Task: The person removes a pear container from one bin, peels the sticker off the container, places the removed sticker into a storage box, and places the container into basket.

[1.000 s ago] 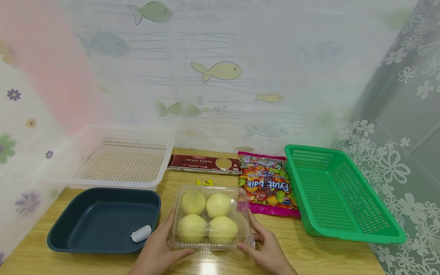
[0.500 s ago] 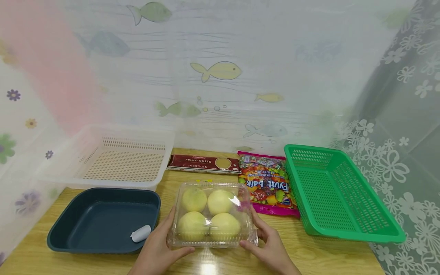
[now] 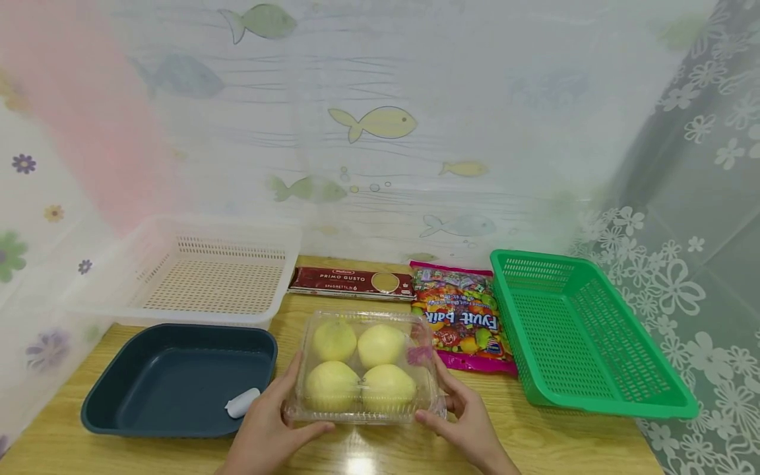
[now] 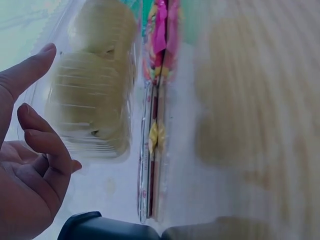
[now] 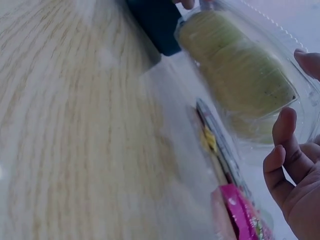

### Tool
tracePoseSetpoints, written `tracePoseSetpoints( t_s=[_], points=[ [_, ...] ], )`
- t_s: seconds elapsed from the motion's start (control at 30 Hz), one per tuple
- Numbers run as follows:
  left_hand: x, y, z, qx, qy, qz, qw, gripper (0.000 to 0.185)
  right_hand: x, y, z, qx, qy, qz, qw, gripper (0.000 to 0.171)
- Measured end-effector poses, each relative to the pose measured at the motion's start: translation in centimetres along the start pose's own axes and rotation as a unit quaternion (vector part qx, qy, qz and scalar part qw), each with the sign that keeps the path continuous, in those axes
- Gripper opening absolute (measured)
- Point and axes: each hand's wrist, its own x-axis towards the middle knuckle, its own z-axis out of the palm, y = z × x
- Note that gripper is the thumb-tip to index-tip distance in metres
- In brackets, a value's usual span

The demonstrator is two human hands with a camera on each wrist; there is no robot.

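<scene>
Two hands share one grip on the clear clamshell box (image 3: pixel 363 367): the left hand (image 3: pixel 270 425) has its thumb along the near left edge and its fingers up the left wall, and the right hand (image 3: pixel 469 425) mirrors it on the right wall. Both sets of fingers are curled round the box sides, so neither hand is free. Four pale yellow-green fruits (image 3: pixel 358 366) sit inside in two rows. The box lies directly between the hands, just ahead of the wrists, with its long axis running left to right across the worktop (image 3: pixel 570 442); both hands are equally close to it. From the wrist views its underside seems clear of the worktop, though blur makes this hard to judge.

Left of the grip lies the dark blue tray (image 3: pixel 178 379), holding a small white object (image 3: pixel 242 403); beyond that tray is the white basket (image 3: pixel 208 270). Right of the grip lies the green basket (image 3: pixel 584 336). Beyond the grip rest the candy bag (image 3: pixel 460 316) and spaghetti packet (image 3: pixel 353 282).
</scene>
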Motion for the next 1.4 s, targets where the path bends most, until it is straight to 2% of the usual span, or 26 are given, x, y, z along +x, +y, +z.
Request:
tracePoseSetpoints(
  t_s=[0.2,0.37,0.6,0.9,1.17,1.4],
  points=[
    [-0.1,0.2,-0.7,-0.041,0.006,0.045,0.9981,0.112,0.5,-1.0,0.0,-0.011,0.005,-0.026,1.0,0.085],
    [-0.1,0.8,-1.6,-0.037,0.017,0.064,0.9971,0.11,1.2,-2.0,-0.1,0.016,-0.004,-0.061,0.998,0.084],
    [0.0,1.8,-2.9,-0.037,0.036,0.083,0.9952,0.11,2.1,-3.4,0.1,0.042,-0.008,-0.068,0.997,0.083],
    [0.6,3.1,-4.6,-0.001,0.054,0.087,0.9948,0.113,3.2,-5.6,0.3,0.032,0.006,-0.073,0.997,0.08],
    [1.1,4.5,-6.5,-0.001,0.063,0.075,0.9952,0.111,4.5,-7.9,0.6,0.048,-0.002,-0.059,0.997,0.079],
    [1.6,5.2,-7.7,0.005,0.057,0.049,0.9971,0.109,5.1,-9.2,1.1,0.078,-0.008,-0.014,0.997,0.082]
  ],
)
